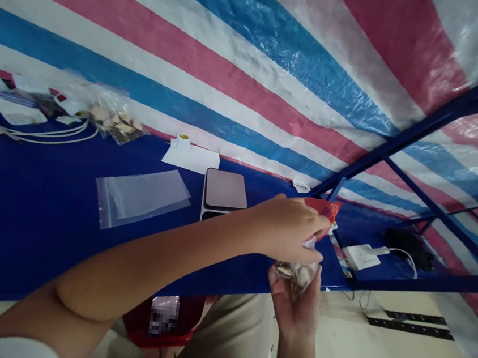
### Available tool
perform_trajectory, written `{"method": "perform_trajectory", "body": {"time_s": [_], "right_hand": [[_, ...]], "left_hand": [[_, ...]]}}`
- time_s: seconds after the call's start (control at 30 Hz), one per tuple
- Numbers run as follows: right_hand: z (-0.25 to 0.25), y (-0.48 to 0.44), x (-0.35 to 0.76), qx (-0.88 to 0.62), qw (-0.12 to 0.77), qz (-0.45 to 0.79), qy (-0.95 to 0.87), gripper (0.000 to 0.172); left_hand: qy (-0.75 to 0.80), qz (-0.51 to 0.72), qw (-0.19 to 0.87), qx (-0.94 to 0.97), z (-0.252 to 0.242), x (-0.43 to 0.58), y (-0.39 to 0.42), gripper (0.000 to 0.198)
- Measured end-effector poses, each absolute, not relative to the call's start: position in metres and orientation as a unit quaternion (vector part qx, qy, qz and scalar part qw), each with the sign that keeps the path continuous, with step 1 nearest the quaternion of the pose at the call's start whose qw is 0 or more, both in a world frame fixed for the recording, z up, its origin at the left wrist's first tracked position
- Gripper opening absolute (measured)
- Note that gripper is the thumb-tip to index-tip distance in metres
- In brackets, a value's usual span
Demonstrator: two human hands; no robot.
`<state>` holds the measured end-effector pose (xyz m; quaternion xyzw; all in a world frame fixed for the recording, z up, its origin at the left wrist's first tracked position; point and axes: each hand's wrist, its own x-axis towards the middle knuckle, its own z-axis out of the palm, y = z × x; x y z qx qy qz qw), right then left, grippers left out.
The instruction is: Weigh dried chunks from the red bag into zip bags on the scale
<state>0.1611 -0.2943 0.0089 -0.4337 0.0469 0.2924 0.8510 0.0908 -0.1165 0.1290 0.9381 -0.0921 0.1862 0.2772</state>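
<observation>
Left hand (291, 230) grasps crumpled red plastic (335, 211); right hand (294, 311) cups a clear plastic bag (299, 286) already holding pale pieces (305, 272), flat transparent zip bags (145, 197) lying unfilled.

Two hands (292, 230), one filled bag (303, 274) between them; left of them, one scale (226, 189), one bin (162, 342); right of them, one power strip (361, 257) (flat bags (147, 195), farther left, overlap: count unclear).
</observation>
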Motion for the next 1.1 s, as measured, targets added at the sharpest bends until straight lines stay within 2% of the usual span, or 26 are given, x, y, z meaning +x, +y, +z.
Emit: {"method": "perform_trajectory", "body": {"time_s": [0.17, 0.3, 0.5, 0.63, 0.8, 0.97, 1.03, 1.1], "right_hand": [[0.013, -0.287, 0.159, -0.447, 0.852, 0.271, 0.012, 0.042], [0.015, -0.287, 0.158, -0.453, 0.855, 0.252, 0.016, 0.04], [0.013, -0.292, 0.16, -0.456, 0.853, 0.254, 0.011, 0.037], [0.014, -0.294, 0.159, -0.453, 0.848, 0.274, 0.006, 0.042], [0.016, -0.292, 0.157, -0.451, 0.843, 0.293, 0.02, 0.038], [0.021, -0.296, 0.16, -0.438, 0.849, 0.295, 0.024, 0.037], [0.022, -0.299, 0.162, -0.441, 0.839, 0.317, 0.028, 0.043], [0.022, -0.302, 0.163, -0.45, 0.826, 0.337, 0.034, 0.046]], "left_hand": [[-0.147, 0.168, 0.278, 0.934, 0.129, 0.092, -0.121, 0.042], [-0.147, 0.155, 0.312, 0.926, 0.129, 0.091, -0.123, 0.035], [-0.118, 0.186, 0.298, 0.929, 0.129, 0.091, -0.121, 0.032], [-0.136, 0.193, 0.286, 0.929, 0.128, 0.094, -0.118, 0.032], [-0.18, 0.197, 0.281, 0.922, 0.126, 0.097, -0.11, 0.027], [-0.214, 0.155, 0.288, 0.92, 0.128, 0.091, -0.1, 0.054], [-0.215, 0.15, 0.274, 0.925, 0.128, 0.09, -0.099, 0.055], [-0.211, 0.165, 0.26, 0.928, 0.129, 0.091, -0.099, 0.049]]}}
